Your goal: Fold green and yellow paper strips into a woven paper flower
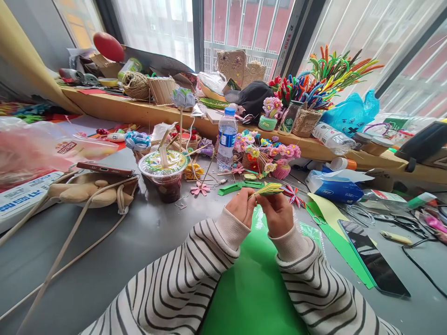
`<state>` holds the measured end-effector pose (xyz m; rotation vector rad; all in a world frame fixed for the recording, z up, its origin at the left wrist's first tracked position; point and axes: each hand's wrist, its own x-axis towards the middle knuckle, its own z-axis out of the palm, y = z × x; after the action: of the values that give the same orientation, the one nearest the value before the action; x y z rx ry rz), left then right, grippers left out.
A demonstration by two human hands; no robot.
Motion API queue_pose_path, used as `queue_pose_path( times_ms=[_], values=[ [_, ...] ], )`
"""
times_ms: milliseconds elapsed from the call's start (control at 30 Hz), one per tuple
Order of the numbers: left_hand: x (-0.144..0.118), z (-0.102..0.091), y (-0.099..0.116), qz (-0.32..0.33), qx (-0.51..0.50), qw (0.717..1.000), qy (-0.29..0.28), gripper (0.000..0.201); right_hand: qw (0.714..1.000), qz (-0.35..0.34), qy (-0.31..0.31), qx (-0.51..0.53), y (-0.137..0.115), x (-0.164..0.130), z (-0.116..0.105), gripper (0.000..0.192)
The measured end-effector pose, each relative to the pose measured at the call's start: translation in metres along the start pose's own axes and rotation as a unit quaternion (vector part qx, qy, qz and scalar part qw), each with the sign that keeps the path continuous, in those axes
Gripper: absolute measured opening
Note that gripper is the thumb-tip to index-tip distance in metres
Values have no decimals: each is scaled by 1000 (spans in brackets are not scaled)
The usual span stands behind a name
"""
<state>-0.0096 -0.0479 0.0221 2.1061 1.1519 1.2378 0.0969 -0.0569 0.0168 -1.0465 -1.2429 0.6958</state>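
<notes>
Left hand (244, 206) and right hand (277, 211) pinch a yellow-green folded paper fan (269, 189) above the green paper sheet (251, 284). Fingertips hidden behind knuckles; fan's base concealed inside the grip.

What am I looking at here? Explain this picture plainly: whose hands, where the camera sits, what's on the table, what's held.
There is no machine: a camera worn on a person's head looks down at their own hands. The left hand and right hand, in striped sleeves, together pinch a small folded yellow paper piece above a green paper sheet. On the grey table stand a sealed drink cup, a water bottle and small craft flowers; a phone lies to the right.
</notes>
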Motion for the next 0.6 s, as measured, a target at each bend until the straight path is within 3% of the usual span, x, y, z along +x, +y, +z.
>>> queue_pose_path(
  times_ms=[133, 267, 433, 600],
  values=[
    [0, 3, -3, 23, 4, 999, 21, 21, 1000, 6, 2, 5, -1, 0, 0, 16],
    [-5, 5, -2, 67, 9, 992, 103, 19, 1000, -4, 2, 22, -5, -3, 1, 14],
    [-11, 2, 4, 159, 15, 969, 190, 23, 997, -75, -2, 5, -18, -8, 2, 10],
    [-11, -3, 7, 220, 14, 951, 216, 17, 991, -125, -43, -11, -34, -11, 0, 15]
  ],
)
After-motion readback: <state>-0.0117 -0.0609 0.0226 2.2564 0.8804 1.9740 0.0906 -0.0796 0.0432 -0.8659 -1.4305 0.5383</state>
